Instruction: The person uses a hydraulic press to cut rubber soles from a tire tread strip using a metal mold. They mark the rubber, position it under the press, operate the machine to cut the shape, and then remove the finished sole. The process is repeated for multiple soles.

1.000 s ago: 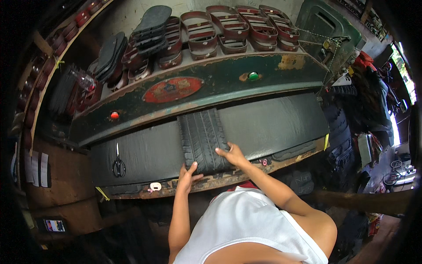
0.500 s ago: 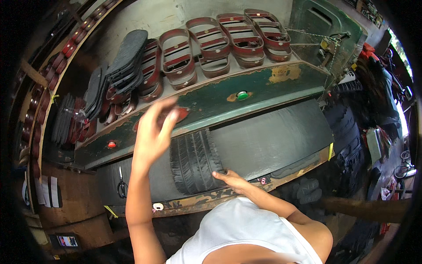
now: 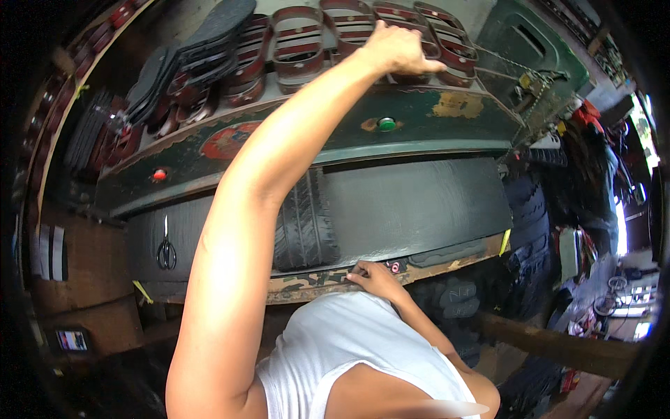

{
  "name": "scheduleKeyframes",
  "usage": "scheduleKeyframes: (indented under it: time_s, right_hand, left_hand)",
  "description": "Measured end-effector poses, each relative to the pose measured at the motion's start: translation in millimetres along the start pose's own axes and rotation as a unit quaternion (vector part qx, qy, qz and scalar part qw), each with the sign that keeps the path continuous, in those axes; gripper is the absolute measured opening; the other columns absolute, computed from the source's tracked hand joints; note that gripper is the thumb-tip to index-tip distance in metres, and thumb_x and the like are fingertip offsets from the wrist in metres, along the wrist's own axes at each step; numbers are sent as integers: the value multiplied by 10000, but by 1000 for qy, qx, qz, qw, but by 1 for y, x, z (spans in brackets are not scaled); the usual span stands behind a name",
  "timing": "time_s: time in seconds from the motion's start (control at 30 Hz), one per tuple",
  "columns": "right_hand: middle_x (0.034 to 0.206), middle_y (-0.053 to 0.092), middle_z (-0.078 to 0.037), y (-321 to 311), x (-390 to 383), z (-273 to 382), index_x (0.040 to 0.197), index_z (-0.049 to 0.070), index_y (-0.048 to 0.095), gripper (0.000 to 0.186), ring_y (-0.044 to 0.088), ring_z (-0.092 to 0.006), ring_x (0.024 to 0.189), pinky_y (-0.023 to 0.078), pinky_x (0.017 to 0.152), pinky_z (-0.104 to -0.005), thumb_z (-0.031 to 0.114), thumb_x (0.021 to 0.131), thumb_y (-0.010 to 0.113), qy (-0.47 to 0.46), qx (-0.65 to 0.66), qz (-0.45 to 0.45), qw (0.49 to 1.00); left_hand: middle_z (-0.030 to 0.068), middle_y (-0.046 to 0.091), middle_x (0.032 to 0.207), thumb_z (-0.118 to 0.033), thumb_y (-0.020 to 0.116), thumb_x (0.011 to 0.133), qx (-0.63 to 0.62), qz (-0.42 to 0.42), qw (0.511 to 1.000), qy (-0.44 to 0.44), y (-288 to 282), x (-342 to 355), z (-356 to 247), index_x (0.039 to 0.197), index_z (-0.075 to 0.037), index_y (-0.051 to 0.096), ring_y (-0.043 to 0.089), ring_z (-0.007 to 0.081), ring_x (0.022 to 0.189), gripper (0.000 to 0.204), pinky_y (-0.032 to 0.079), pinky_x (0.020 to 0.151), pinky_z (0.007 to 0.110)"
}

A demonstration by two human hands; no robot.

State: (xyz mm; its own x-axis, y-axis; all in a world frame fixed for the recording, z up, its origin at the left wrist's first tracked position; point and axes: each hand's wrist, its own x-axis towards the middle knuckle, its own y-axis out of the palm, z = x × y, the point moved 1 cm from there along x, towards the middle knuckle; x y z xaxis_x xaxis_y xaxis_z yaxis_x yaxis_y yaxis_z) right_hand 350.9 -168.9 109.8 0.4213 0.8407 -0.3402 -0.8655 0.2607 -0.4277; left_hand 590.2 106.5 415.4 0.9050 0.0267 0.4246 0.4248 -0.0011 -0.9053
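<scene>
My left arm stretches across the bench to a row of dark-red, sole-shaped cutting dies on the far ledge. Up there my left hand (image 3: pixel 401 50) has its fingers bent over one cutting die (image 3: pixel 412 79), covering much of it. My right hand (image 3: pixel 377 279) rests at the bench's near edge, its fingers loosely bent apart from the thumb and nothing visible in them. Just beyond it lies a ribbed black piece of tyre tread (image 3: pixel 303 234), partly hidden by my left forearm. Black-handled scissors (image 3: pixel 166 253) lie to the left on the dark bench surface (image 3: pixel 419 202).
A green machine front with a green button (image 3: pixel 386 124) and a red button (image 3: pixel 160 174) runs between bench and dies. Black sole pieces (image 3: pixel 223 17) are stacked at far left of the row. A wooden beam (image 3: pixel 558 339) crosses at lower right.
My left hand has swung up and right from above the tread to the die row. My right hand has let go of the tread and drawn back to the bench edge.
</scene>
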Motion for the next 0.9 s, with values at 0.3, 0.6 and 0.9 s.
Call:
scheduleKeyframes:
  time_s: [0.3,0.6,0.9]
  right_hand:
    - [1145,645,-193,39,-23,-27,1105,2,714,523,567,-380,1151,392,1027,-486,403,781,803,-90,-178,-54,978]
    - [1142,618,-168,66,-29,-15,1075,55,727,546,548,-363,1125,410,999,-467,236,595,916,-62,-257,-161,951]
    - [1095,630,-145,68,-35,-13,1080,87,744,496,550,-353,1113,421,989,-443,218,624,888,-84,-234,-180,952]
  left_hand:
    - [169,658,1097,-638,802,707,-166,-170,959,153,-67,-218,-33,1219,-33,620,612,326,1099,813,352,1086,506]
    - [102,626,972,-657,846,638,-184,-169,968,24,-117,-394,-45,1133,-63,622,626,291,968,806,385,1046,511]
    - [159,602,1059,-698,798,677,-165,-181,959,-141,-125,-473,-27,1207,-4,601,573,344,1053,895,461,941,439]
